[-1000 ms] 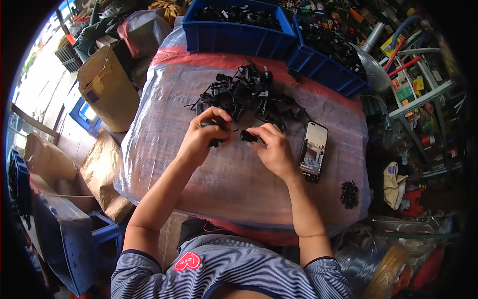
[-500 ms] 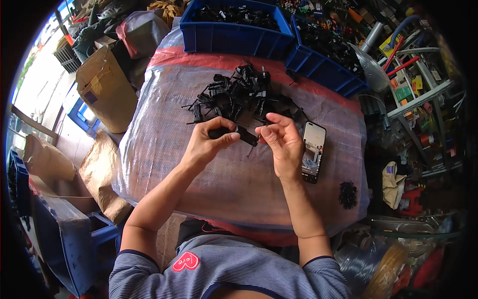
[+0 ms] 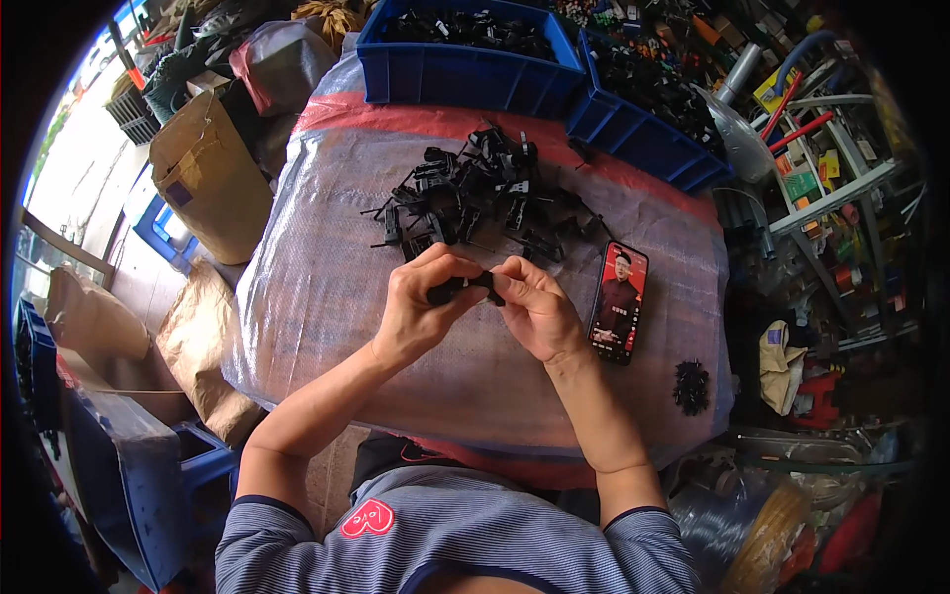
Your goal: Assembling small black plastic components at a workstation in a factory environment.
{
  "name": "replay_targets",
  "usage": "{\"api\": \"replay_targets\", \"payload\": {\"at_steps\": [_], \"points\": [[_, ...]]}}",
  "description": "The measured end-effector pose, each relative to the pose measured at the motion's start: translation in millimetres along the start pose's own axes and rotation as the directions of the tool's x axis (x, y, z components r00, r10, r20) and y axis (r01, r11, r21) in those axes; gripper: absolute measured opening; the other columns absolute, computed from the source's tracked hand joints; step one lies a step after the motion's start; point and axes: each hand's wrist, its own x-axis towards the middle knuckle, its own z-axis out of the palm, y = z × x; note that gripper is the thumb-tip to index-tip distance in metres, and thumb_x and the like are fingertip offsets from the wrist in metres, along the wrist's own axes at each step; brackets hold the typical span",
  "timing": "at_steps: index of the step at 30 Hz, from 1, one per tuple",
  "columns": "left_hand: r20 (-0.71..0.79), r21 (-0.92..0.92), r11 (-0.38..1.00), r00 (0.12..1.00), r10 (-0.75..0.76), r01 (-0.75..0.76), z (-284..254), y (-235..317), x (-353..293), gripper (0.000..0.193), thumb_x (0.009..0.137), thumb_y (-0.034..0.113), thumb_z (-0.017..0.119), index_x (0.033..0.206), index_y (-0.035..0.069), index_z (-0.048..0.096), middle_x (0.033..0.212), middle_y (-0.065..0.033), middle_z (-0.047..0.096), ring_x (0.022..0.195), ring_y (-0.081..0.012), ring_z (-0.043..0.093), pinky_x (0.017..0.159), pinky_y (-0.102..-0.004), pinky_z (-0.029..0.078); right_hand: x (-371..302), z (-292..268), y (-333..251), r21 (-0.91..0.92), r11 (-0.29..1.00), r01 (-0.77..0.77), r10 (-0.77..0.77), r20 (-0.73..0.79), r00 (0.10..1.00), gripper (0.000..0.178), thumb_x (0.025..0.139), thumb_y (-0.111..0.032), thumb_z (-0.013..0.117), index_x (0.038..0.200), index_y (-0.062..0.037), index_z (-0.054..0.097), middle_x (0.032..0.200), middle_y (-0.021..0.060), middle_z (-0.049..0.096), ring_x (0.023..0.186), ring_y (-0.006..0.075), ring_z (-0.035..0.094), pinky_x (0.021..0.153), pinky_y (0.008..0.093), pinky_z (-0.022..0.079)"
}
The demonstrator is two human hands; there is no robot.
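Your left hand (image 3: 421,307) and your right hand (image 3: 534,309) meet over the middle of the table (image 3: 327,297), which is wrapped in clear bubble film, and between them they pinch one small black plastic part (image 3: 463,288). The left thumb and fingertips close on its left end, the right thumb and forefinger close on its right end, so both grips are pressed onto the same piece; the part is held just above the table surface, not resting on it

Taking the table as your landmark: the part sits above its centre, on your side of the loose pile of black plastic parts (image 3: 475,193) that spreads over the table's far half. A phone (image 3: 618,302) with a lit screen lies flat on the table's right side, just beside your right hand but not touching it. Near the table's near-right corner lies a small dark cluster of tiny parts (image 3: 692,386), well apart from both hands. At the table's far edge stands a blue bin (image 3: 465,74) filled with more black pieces, and a second blue bin (image 3: 643,134) sits at the far-right corner. Off the table's left side, a brown paper sack (image 3: 208,178) stands on the floor
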Motion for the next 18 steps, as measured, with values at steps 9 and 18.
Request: {"api": "replay_targets", "payload": {"at_steps": [9, 18], "points": [[-0.062, -0.238, 0.907, 0.927, -0.370, 0.346, -7, 4, 7, 0.013, 0.072, 0.006, 0.069, 0.081, 0.001, 0.061, 0.072, -0.0029, 0.057, 0.062, -0.0089, 0.052, 0.055, -0.0216, 0.039, -3, 24, -15, -0.435, 0.898, 0.063, -0.114, -0.092, 0.989, 0.019, 0.084, -0.014, 0.061, 0.098, -0.0022, 0.055, 0.093, 0.0040, 0.059, 0.085, 0.0099, 0.054, 0.074, 0.0237, 0.043], [0.178, -0.564, 0.552, 0.743, -0.645, 0.614, -2, -16, 5, 0.014, 0.078, 0.014, 0.066, 0.082, 0.002, 0.059, 0.068, -0.0019, 0.055, 0.057, -0.0089, 0.050, 0.052, -0.0211, 0.040, -6, 36, -10, -0.852, -0.398, 0.341, -0.433, 0.502, 0.749, 0.044, 0.072, -0.009, 0.067, 0.112, 0.0028, 0.051, 0.094, 0.0132, 0.054, 0.082, 0.0276, 0.054, 0.072, 0.0345, 0.046]]}}
